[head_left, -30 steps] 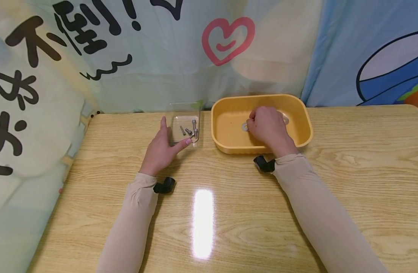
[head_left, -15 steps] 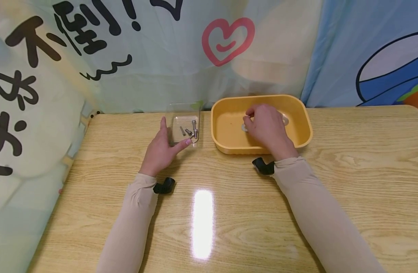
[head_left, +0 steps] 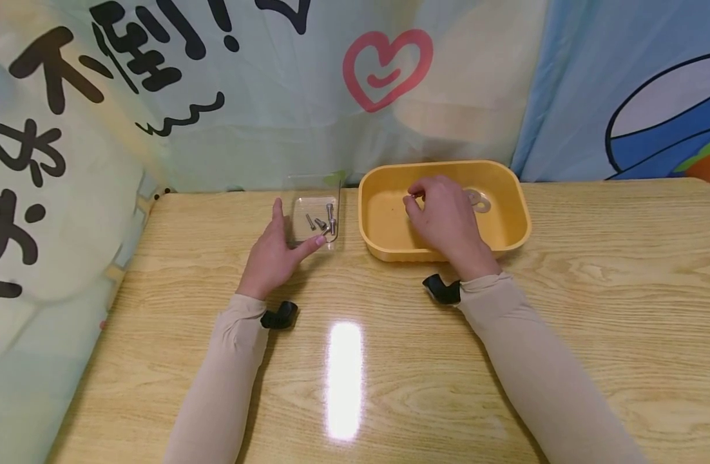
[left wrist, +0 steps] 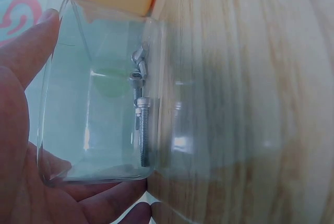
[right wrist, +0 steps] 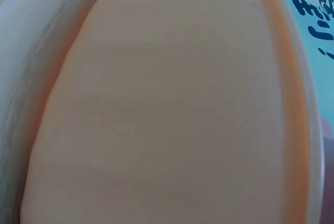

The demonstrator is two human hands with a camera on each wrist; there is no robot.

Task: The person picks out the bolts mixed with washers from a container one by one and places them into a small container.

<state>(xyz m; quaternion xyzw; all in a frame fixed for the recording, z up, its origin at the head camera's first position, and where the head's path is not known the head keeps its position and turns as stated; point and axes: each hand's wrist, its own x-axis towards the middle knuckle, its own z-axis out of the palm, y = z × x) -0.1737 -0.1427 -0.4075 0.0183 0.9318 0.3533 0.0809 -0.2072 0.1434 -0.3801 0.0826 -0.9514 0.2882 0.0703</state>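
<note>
My left hand holds the clear plastic box at its near left corner, thumb along the front and fingers around the side. Several metal screws lie at the bottom of the box. Over the yellow tray, my right hand has thumb and forefinger brought together, pinching what looks like a washer, seen only as a small sliver. More flat washers lie on the tray floor to the right of that hand. The right wrist view shows mostly the tray's outer wall, and the fingers are hidden there.
Both containers stand side by side at the back of the wooden table, the box left of the tray. A printed cloth hangs right behind them.
The right hand has lifted slightly and shifted left inside the tray. The washer by its fingertips no longer shows on the tray floor, and the right-hand washers are more exposed. The left hand is still.
</note>
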